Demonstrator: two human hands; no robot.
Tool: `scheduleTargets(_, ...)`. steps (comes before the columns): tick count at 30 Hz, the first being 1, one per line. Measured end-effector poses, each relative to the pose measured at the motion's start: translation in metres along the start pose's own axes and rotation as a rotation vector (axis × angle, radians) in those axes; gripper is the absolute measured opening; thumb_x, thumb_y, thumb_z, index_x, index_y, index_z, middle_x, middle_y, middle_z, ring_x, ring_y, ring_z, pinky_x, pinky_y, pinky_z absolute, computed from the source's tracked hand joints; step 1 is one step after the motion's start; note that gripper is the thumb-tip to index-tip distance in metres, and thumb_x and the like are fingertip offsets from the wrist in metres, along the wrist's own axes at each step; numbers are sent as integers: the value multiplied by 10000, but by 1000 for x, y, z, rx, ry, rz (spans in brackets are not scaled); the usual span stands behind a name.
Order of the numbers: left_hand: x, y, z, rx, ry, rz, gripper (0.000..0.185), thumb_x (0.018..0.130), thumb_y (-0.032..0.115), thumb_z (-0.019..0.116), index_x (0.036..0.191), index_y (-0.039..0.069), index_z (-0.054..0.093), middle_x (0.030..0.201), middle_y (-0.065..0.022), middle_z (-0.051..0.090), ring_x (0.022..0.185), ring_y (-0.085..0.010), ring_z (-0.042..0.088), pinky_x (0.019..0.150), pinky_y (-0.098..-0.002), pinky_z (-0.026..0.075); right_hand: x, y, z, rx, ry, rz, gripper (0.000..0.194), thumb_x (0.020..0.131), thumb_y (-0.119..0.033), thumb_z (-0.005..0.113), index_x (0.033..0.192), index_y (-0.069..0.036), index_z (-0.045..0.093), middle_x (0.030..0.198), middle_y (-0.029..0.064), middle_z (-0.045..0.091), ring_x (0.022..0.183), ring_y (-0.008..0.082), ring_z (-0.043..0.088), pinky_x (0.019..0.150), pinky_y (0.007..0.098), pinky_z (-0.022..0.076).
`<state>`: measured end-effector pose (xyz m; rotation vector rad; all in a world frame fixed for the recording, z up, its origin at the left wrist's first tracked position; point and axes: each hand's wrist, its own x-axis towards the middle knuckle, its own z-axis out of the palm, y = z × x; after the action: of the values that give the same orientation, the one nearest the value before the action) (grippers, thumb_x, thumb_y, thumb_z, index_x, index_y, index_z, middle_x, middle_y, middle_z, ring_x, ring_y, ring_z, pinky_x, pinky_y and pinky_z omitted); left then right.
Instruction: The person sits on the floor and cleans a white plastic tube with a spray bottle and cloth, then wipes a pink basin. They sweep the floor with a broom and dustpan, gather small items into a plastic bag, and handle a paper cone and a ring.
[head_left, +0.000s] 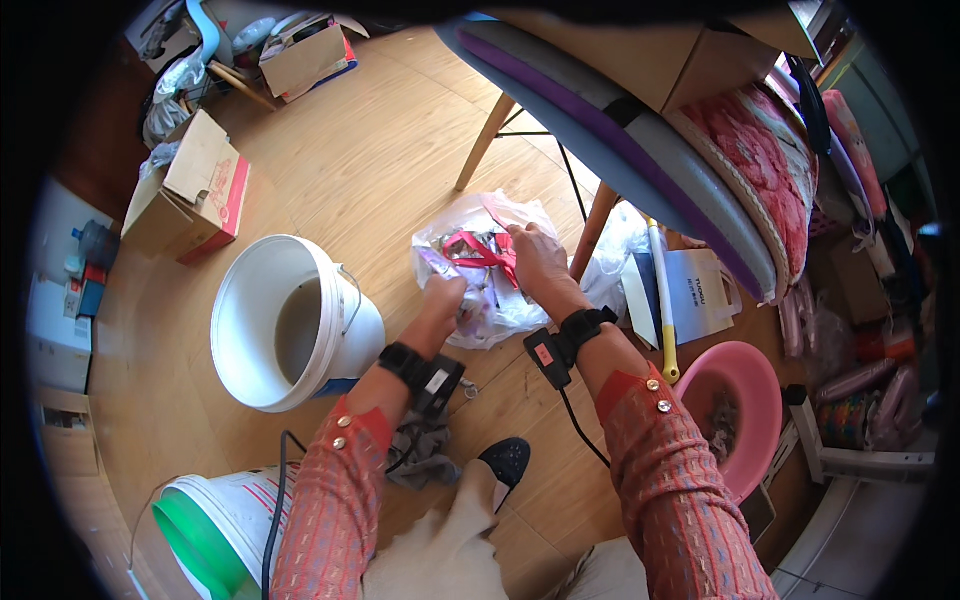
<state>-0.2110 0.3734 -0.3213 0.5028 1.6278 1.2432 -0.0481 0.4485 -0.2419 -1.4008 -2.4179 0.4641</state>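
Note:
A white translucent plastic bag (484, 335) sits on the wooden floor before me, its mouth spread and mixed items inside. Among them lies a pink-red ribbon or strap (478, 251). My left hand (444, 304) is closed on a purple-and-white plastic packet (439, 264) at the bag's left side. At the bag's upper right, my right hand (538, 262) grips a pale pink strip (495, 211), whose exact kind I cannot tell. Both wrists wear black straps with small boxes and cables.
Left of the bag stands a white bucket (364, 319) holding murky liquid. A pink basin (766, 420), a yellow-and-white pole (658, 285) and a paper bag (694, 292) are at right. Chair legs (486, 142) rise behind; a grey cloth (424, 457) lies near my foot. Cardboard boxes (184, 202) stand at left.

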Motion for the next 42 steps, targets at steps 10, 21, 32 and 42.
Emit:
scheduleTargets(10,-11,4,-25,49,-29,17,114,912,155,587,971,62,616,719,-37,608,522,-143,562,386,-301,428,9,-36,62,147,-26,-107,305,878,-53,519,1143,-101,662,1004,212,660,942,357,675,801,448,535)
scheduleTargets(21,-22,9,-59,238,-22,210,283,922,246,654,1114,48,587,817,-34,615,650,-129,592,464,-293,470,-53,-18,57,519,98,-253,330,839,-5,524,1154,-36,619,1146,151,607,1111,329,584,918,405,481)
scheduleTargets(32,-126,35,91,268,-357,369,174,949,221,606,1036,106,703,734,29,562,504,-53,462,413,-210,354,-286,76,-49,476,-110,252,200,859,-152,627,1026,-63,690,965,178,686,920,361,650,782,443,521)
scheduleTargets(42,-31,-78,198,-55,-408,-433,263,928,326,658,1006,89,574,763,-54,619,565,-201,609,412,-308,468,-358,135,-89,559,-101,390,482,808,12,516,1278,-68,586,1113,199,647,1014,324,632,888,396,501)
